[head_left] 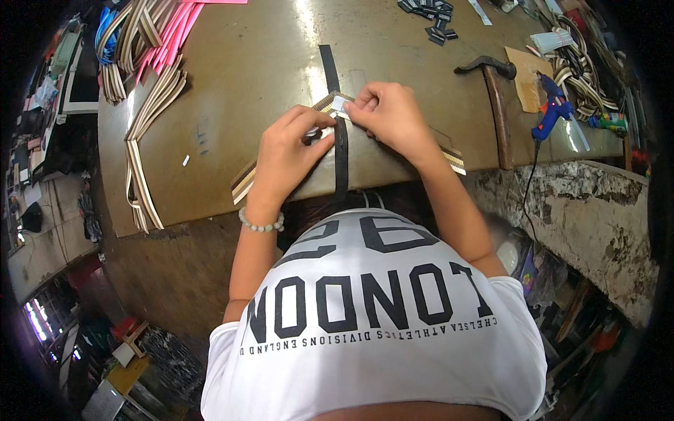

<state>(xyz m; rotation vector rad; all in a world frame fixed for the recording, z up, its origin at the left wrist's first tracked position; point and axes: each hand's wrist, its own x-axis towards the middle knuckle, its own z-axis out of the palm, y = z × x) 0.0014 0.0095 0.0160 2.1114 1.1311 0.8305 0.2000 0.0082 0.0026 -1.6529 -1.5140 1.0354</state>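
A striped tan, black and white strap lies bent on the worktable, its peak between my hands and its ends slanting toward the near edge. Crossing it is a narrow black strap that runs from the table's near edge to beyond my fingers. My right hand pinches a small white tab over the bend. Just left of the black strap, my left hand is closed, thumb and forefinger together near a small white scrap; its fingers partly hide what they hold. A beaded bracelet circles my left wrist.
To the right lie a hammer, a blue glue gun with its cord over the edge, cardboard and coiled straps. Striped straps and pink strips occupy the left. Small black tags are scattered at the back.
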